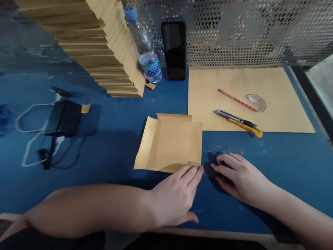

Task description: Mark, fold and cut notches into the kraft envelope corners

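Note:
A folded brown paper piece (170, 142) with raised flaps lies on the blue table (111, 139) in front of me. My left hand (177, 198) rests flat with its fingertips on the paper's near right corner. Just to the right, my right hand (240, 177) lies on the table with its fingers curled over a small dark object (210, 170); whether it grips it I cannot tell.
A large brown sheet (281, 118) at the right carries a pink pencil (237, 100), a yellow utility knife (239, 123) and a clear round protractor (256, 102). Behind stand a stack of folded brown pieces (104, 45), a water bottle (145, 48) and a phone (174, 50). A black charger with cables (62, 118) lies left.

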Demonstrator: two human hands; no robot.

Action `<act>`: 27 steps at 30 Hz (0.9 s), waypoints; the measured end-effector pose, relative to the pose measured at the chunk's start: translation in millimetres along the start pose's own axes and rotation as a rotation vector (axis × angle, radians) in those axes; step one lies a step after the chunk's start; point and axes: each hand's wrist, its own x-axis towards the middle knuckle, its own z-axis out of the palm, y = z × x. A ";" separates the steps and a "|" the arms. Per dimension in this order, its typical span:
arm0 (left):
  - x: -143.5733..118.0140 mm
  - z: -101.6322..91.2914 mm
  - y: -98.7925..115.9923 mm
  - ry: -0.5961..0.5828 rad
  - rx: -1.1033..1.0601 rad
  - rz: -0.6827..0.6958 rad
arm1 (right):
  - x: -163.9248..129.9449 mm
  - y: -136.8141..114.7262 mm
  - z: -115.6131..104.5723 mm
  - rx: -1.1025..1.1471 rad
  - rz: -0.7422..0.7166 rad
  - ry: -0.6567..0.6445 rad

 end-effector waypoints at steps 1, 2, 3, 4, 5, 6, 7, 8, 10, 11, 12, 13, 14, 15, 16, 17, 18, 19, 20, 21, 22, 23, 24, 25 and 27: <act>0.4 1.1 0.2 -0.002 -0.013 0.010 | 0.2 -0.8 -0.3 -0.014 -0.002 -0.004; 0.2 3.2 -0.4 0.006 -0.023 0.019 | 0.7 -1.8 -0.9 -0.028 -0.006 -0.010; -0.6 6.1 -1.6 0.021 -0.026 0.034 | 1.7 -2.8 -2.0 -0.040 -0.012 -0.018; -1.7 9.5 -3.1 0.043 -0.021 0.055 | 3.3 -3.4 -3.8 -0.046 -0.018 -0.029; -2.9 12.8 -4.7 0.068 -0.012 0.077 | 5.4 -3.2 -6.4 -0.039 -0.024 -0.044; -4.2 15.8 -6.2 0.089 0.000 0.093 | 7.7 -1.7 -9.9 -0.012 -0.036 -0.064; -5.3 18.2 -7.4 0.099 0.012 0.101 | 10.1 1.6 -14.0 0.031 -0.055 -0.078; -6.3 19.8 -8.4 0.097 0.023 0.105 | 12.2 7.2 -18.6 0.075 -0.069 -0.072; -7.8 21.2 -9.5 0.076 0.039 0.105 | 13.8 25.8 -27.7 0.095 -0.064 0.030; -8.3 21.3 -9.8 0.067 0.042 0.107 | 13.0 38.6 -31.4 0.042 -0.018 0.117; -8.7 21.2 -10.1 0.061 0.037 0.109 | 11.3 52.9 -33.8 -0.052 0.051 0.208; -9.1 21.1 -10.3 0.056 0.026 0.108 | 8.8 68.0 -35.0 -0.159 0.146 0.255; -9.6 21.2 -10.6 0.055 0.012 0.103 | 6.1 82.7 -34.8 -0.243 0.236 0.244; -10.0 21.4 -10.8 0.057 -0.004 0.097 | 3.5 96.2 -33.4 -0.298 0.291 0.212; -10.5 21.8 -10.8 0.060 -0.017 0.091 | 1.5 107.4 -31.4 -0.332 0.334 0.212; -11.0 22.4 -10.7 0.065 -0.028 0.086 | 0.3 115.9 -29.1 -0.349 0.355 0.220; -11.5 23.1 -10.5 0.073 -0.035 0.082 | -0.1 121.2 -27.1 -0.353 0.355 0.214; -12.1 23.9 -10.1 0.081 -0.039 0.077 | 0.1 123.6 -25.9 -0.354 0.356 0.215; -12.5 24.7 -9.5 0.088 -0.040 0.072 | 0.7 123.2 -25.9 -0.352 0.358 0.211; -12.9 25.5 -8.9 0.093 -0.042 0.065 | 1.1 120.5 -27.3 -0.354 0.369 0.209; -13.1 26.4 -8.2 0.095 -0.042 0.056 | 0.9 116.3 -30.2 -0.368 0.394 0.222; -13.3 27.3 -7.5 0.096 -0.044 0.047 | -0.2 110.9 -34.3 -0.387 0.431 0.239; -13.3 28.3 -6.7 0.096 -0.046 0.040 | -2.6 104.9 -39.0 -0.406 0.466 0.247; -13.4 29.3 -5.9 0.098 -0.051 0.032 | -6.1 98.6 -43.9 -0.420 0.495 0.240; -13.5 31.2 -4.1 0.102 -0.059 0.020 | -15.4 85.8 -50.8 -0.341 0.454 0.160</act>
